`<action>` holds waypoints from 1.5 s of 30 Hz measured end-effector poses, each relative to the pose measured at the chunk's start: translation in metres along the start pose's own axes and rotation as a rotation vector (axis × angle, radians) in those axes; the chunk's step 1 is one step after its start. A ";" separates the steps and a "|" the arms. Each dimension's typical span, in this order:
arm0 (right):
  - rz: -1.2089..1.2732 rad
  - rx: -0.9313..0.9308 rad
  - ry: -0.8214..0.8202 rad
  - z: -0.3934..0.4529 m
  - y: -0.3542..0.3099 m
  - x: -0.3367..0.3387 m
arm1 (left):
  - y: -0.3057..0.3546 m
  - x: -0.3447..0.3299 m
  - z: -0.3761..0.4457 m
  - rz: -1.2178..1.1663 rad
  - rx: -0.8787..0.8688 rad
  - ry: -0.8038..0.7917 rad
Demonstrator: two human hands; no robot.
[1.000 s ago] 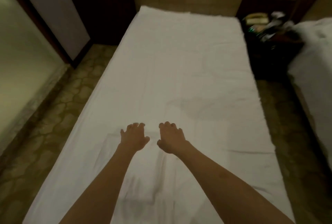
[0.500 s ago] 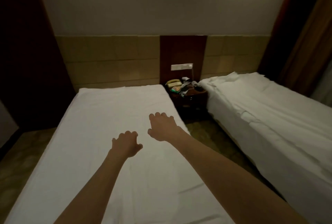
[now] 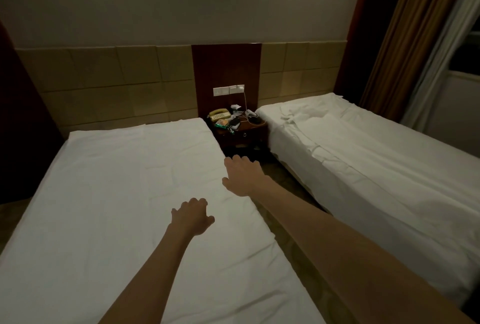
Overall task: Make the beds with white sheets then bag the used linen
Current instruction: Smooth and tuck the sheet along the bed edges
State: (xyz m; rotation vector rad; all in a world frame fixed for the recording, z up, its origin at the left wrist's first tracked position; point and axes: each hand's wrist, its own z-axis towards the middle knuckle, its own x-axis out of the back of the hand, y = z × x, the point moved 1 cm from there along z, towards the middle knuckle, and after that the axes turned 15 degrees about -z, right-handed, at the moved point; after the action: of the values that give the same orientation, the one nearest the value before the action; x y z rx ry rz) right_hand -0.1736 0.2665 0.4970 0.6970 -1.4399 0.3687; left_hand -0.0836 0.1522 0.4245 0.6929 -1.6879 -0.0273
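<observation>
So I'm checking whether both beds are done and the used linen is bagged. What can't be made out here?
- Near bed, head view: foot end cut off by the bottom edge.
- Far bed: foot end beyond the right edge.
- Nightstand clutter: too small and dim to name, beyond a telephone.
- No linen bag in view.

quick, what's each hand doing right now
Left hand: open, fingers loosely curled over the smooth white bed sheet, holding nothing.
Right hand: open, at the sheet's edge.

- Our left hand (image 3: 192, 217) sits at lower centre of the frame, palm down, fingers loosely curled, bare forearm running in from the bottom edge.
- Our right hand (image 3: 242, 175) reaches higher, right of centre, palm down, fingers relaxed.
</observation>
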 end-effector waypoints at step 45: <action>0.314 0.001 -0.273 -0.170 0.217 -0.250 | 0.212 -0.306 -0.041 0.075 0.049 -0.252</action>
State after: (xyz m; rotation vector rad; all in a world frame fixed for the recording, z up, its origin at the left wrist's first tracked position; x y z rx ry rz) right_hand -0.2074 0.5813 0.3020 0.5353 -1.8164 0.5319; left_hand -0.1149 0.4794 0.2444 0.6837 -1.9612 -0.0212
